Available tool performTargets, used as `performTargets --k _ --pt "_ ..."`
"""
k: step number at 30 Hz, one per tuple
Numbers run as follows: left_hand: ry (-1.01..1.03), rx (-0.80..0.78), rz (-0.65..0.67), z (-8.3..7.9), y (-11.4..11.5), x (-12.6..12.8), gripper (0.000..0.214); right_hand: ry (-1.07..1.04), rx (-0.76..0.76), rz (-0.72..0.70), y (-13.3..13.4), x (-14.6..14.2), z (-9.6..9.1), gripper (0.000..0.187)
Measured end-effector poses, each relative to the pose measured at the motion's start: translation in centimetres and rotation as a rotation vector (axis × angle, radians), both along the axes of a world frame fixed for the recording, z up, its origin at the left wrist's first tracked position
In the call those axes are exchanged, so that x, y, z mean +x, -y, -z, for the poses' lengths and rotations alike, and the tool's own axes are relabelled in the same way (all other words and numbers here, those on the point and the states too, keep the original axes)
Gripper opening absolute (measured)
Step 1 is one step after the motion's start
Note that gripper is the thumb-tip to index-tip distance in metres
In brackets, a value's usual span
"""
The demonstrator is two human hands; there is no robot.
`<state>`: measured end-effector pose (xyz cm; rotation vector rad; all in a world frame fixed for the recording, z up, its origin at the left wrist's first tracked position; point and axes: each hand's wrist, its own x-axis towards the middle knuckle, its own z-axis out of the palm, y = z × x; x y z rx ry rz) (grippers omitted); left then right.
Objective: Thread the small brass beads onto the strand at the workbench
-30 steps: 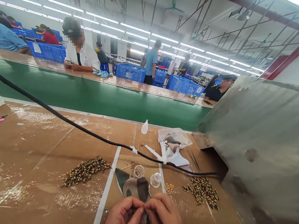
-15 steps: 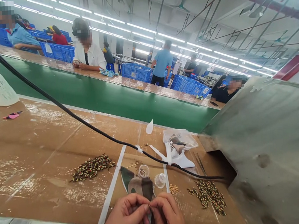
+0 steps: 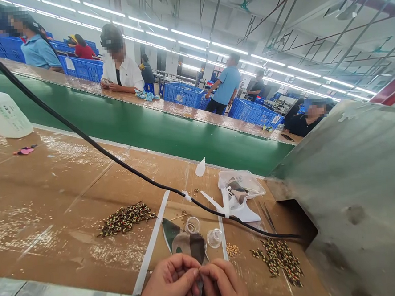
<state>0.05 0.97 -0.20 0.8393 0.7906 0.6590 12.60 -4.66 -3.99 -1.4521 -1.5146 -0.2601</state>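
Observation:
At the front edge of the bench, my left hand [image 3: 174, 281] and my right hand [image 3: 224, 280] meet fingertip to fingertip. Both are closed in a pinch, and whatever lies between the fingers is too small and hidden to name. Under and just beyond them lies a piece of camouflage cloth [image 3: 179, 239]. Two small clear plastic cups [image 3: 214, 238] stand by the cloth. A little pile of tan beads [image 3: 232, 249] is right of my hands. Farther right lies a heap of small black, yellow and red pieces [image 3: 281, 259]; a similar heap [image 3: 126, 218] sits on the left.
A black cable [image 3: 118, 160] crosses the bench diagonally. Behind the cups are a clear tray [image 3: 256, 184] with cloth, a small white squeeze bottle [image 3: 200, 167] and tweezers [image 3: 267, 216]. A metal housing [image 3: 364, 191] rises at right. A green conveyor [image 3: 142, 124] runs beyond; people sit across it.
The view has shifted slightly, so the scene sits a bit farther right. My hands keep the same pinch over the cloth. A standing person in blue across the conveyor has turned.

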Motion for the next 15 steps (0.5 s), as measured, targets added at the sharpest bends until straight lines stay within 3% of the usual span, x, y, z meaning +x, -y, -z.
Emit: performTargets --k 15 --pt "-0.036 0.04 0.042 -0.64 0.2 -0.01 0.036 0.053 -0.037 -0.013 0.39 0.51 -0.59 0.019"
